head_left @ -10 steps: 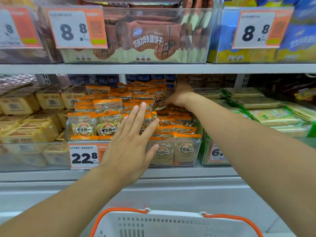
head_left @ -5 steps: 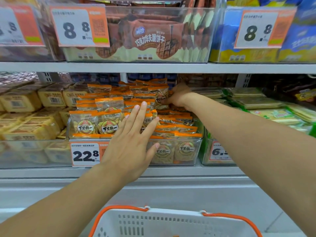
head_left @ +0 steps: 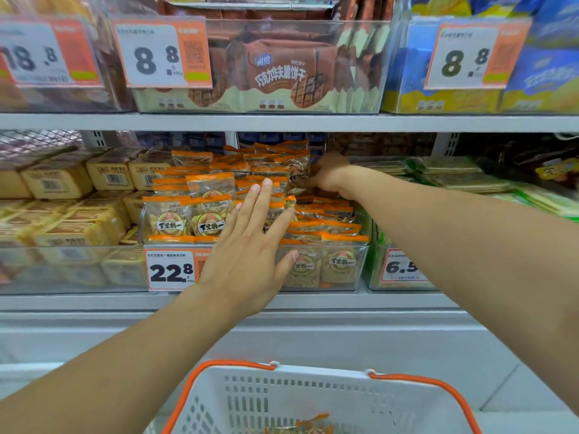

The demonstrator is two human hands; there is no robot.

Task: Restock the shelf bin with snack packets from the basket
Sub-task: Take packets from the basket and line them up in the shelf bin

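L hand (head_left: 247,245) flat, fingers straight, pressing the front snack packets (head_left: 188,214) in the clear bin (head_left: 344,267) on the mid shelf. R hand (head_left: 329,175) reaches to the bin's back, fingers pinched on an upright packet (head_left: 297,173). White basket w/ orange rim (head_left: 313,399) below, a few packets inside.

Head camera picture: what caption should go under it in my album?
Right hand tucks a snack packet into the shelf bin while the flat left hand steadies the front packets.
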